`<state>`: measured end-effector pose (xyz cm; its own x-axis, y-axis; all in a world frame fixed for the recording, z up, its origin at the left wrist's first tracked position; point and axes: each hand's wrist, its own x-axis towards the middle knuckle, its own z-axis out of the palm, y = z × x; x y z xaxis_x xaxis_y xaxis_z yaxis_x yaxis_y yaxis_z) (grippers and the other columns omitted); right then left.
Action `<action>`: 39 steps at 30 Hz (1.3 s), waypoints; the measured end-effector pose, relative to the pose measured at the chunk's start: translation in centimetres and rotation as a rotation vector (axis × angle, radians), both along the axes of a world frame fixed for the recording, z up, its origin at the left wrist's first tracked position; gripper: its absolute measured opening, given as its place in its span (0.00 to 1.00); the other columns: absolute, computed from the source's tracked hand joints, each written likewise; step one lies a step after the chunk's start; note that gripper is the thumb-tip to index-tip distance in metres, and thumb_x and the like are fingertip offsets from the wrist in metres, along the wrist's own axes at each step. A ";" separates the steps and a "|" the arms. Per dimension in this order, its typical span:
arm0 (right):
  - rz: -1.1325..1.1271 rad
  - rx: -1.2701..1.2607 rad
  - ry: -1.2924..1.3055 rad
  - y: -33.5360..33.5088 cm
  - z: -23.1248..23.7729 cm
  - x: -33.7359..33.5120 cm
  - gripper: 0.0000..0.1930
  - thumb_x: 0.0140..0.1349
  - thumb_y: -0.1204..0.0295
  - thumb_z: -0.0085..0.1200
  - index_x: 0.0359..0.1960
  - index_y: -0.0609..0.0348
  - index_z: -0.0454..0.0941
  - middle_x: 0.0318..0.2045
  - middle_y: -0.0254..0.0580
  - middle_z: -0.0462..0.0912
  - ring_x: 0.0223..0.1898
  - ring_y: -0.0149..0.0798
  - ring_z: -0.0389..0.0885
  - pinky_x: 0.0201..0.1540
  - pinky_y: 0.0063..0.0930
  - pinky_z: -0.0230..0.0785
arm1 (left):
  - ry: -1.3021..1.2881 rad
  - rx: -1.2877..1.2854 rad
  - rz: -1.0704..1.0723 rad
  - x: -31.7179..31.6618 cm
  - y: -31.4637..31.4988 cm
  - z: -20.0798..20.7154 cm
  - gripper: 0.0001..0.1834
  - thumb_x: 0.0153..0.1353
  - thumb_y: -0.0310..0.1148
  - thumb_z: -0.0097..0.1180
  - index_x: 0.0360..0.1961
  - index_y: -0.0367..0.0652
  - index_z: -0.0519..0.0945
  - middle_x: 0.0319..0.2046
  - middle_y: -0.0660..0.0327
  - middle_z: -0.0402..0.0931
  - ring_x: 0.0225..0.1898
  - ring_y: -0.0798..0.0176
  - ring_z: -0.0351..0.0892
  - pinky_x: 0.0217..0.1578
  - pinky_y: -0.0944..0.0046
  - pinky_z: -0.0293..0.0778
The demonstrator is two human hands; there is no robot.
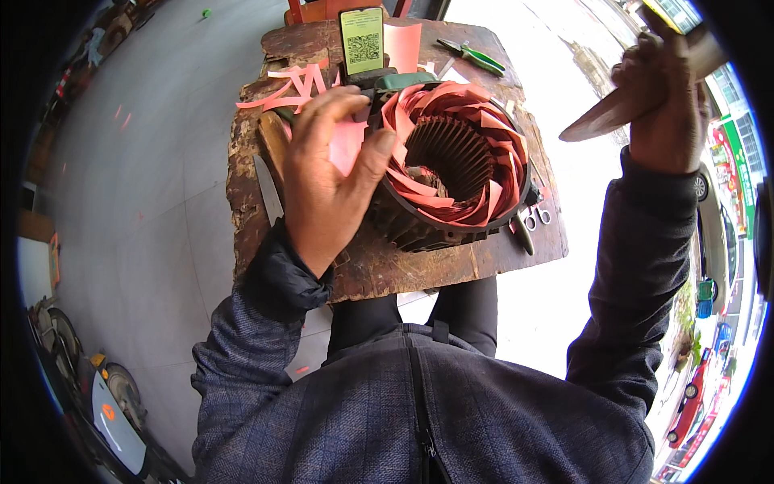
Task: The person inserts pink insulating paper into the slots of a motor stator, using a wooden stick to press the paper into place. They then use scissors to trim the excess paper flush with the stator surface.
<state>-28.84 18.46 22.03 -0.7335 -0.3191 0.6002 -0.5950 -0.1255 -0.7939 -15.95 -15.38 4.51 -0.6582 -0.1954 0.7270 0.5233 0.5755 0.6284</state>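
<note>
A motor stator point(439, 234) stands on the wooden table, its bore ringed with slots facing up. Pink insulation paper point(509, 173) is folded in overlapping layers around its upper end. My left hand point(330, 165) is open at the stator's left rim, thumb and fingers apart, thumb tip close to the paper; whether it touches cannot be told. Raised away from the table on the right, my right hand point(665, 101) is closed around a brown wooden tool point(601, 119) with a flat, pointed end. The grip hides the middle of that tool.
A phone point(363, 44) showing a square code stands behind the stator. Green-handled pliers point(476, 58) lie at the far right of the worn table point(387, 278). A knife point(268, 189) lies at left, scissors point(536, 218) at right. Pink paper strips point(302, 85) are scattered behind my left hand.
</note>
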 end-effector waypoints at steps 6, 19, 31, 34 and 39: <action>-0.147 -0.202 0.331 -8.6 1.7 3.1 0.27 0.82 0.55 0.48 0.70 0.65 0.69 0.30 0.33 0.79 0.26 0.29 0.76 0.28 0.27 0.72 | -0.031 0.008 -0.028 0.6 1.2 1.2 0.19 0.69 0.35 0.72 0.53 0.31 0.84 0.49 0.47 0.86 0.50 0.48 0.88 0.54 0.56 0.81; 0.215 -0.269 0.158 -20.0 0.9 3.4 0.26 0.72 0.49 0.63 0.56 0.58 0.80 0.22 0.25 0.75 0.21 0.25 0.75 0.26 0.23 0.68 | -0.152 0.134 -0.136 0.8 1.3 1.3 0.17 0.73 0.32 0.67 0.57 0.33 0.85 0.53 0.52 0.83 0.56 0.57 0.83 0.60 0.60 0.77; 0.091 -0.197 -0.189 -22.1 -1.4 0.9 0.16 0.72 0.51 0.58 0.30 0.44 0.74 0.18 0.24 0.65 0.17 0.28 0.65 0.21 0.25 0.58 | -0.028 -0.096 -0.078 1.9 1.6 -0.5 0.41 0.66 0.47 0.74 0.71 0.31 0.73 0.62 0.40 0.70 0.61 0.38 0.78 0.63 0.47 0.76; 0.107 -0.296 -0.240 -21.7 -1.6 1.8 0.15 0.72 0.51 0.58 0.41 0.47 0.79 0.19 0.25 0.64 0.17 0.28 0.65 0.19 0.25 0.58 | -0.029 0.179 -0.117 1.8 2.2 -1.5 0.48 0.64 0.46 0.76 0.74 0.29 0.65 0.63 0.40 0.70 0.63 0.40 0.77 0.66 0.47 0.73; 0.140 -0.346 -0.233 -22.8 -1.5 3.1 0.18 0.72 0.51 0.57 0.48 0.51 0.80 0.21 0.26 0.66 0.17 0.28 0.66 0.18 0.25 0.59 | -0.108 0.337 -0.119 0.9 3.5 -1.1 0.54 0.61 0.45 0.80 0.75 0.26 0.58 0.62 0.39 0.72 0.62 0.42 0.77 0.67 0.48 0.72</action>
<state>-25.73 -4.37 20.51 -0.8258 -0.2343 0.5129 -0.3634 -0.4743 -0.8019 -15.08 -11.85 3.37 -0.7603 -0.3294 0.5599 0.4943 0.2659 0.8276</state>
